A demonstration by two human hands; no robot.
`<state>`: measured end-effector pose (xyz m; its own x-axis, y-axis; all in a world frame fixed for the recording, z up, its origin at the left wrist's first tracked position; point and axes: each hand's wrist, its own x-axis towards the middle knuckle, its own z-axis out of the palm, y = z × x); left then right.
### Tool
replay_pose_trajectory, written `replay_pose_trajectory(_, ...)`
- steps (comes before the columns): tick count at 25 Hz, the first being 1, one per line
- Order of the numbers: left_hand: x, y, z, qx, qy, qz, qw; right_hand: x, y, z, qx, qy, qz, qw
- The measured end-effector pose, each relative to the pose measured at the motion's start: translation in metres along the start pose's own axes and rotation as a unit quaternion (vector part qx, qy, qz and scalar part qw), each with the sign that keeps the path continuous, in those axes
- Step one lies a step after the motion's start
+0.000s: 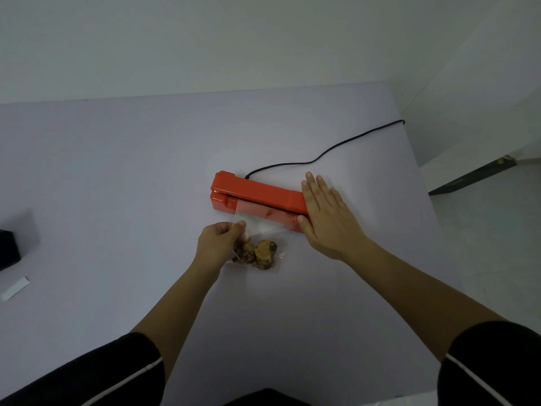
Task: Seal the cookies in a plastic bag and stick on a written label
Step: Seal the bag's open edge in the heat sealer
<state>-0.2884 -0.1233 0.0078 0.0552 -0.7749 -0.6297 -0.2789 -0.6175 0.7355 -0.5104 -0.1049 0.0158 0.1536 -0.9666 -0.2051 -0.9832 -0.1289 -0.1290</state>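
A clear plastic bag (pixel 260 222) lies mid-table with brown cookies (pixel 257 253) in its near end. Its open far end sits in the jaw of a red heat sealer (pixel 254 191). My left hand (pixel 218 240) pinches the bag's left edge between thumb and fingers. My right hand (pixel 326 215) lies flat, fingers spread, on the right end of the sealer's lid, and the lid looks lowered onto the bag. A white label strip (pixel 14 288) lies at the table's far left edge.
The sealer's black cord (pixel 328 150) runs from its back to the table's right rear edge. A black object (pixel 8 247) sits at the far left, above the label. The white table (pixel 117 171) ends at a wall behind and drops off to the right.
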Motion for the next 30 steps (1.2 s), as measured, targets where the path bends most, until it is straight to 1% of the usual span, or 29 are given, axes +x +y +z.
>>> replay_pose_trajectory(15,0.005,-0.006,-0.001,-0.001,-0.005,0.003,1.000,-0.001,0.000,0.002,-0.002,0.007,-0.002,1.000)
replay_pose_trajectory(24,0.004,-0.005,0.000,-0.004,0.001,0.004,1.000,-0.002,0.002,-0.011,0.007,-0.019,-0.006,1.000)
replay_pose_trajectory(26,0.004,-0.004,0.000,0.000,0.000,0.004,1.000,-0.003,0.001,-0.023,0.022,0.017,-0.021,0.999)
replay_pose_trajectory(28,0.003,-0.003,0.000,0.002,0.001,0.006,1.000,-0.006,-0.002,-0.040,0.063,0.081,-0.037,0.994)
replay_pose_trajectory(30,0.002,-0.003,0.000,0.005,0.001,0.008,1.000,-0.007,-0.007,-0.057,0.126,0.148,-0.033,0.980)
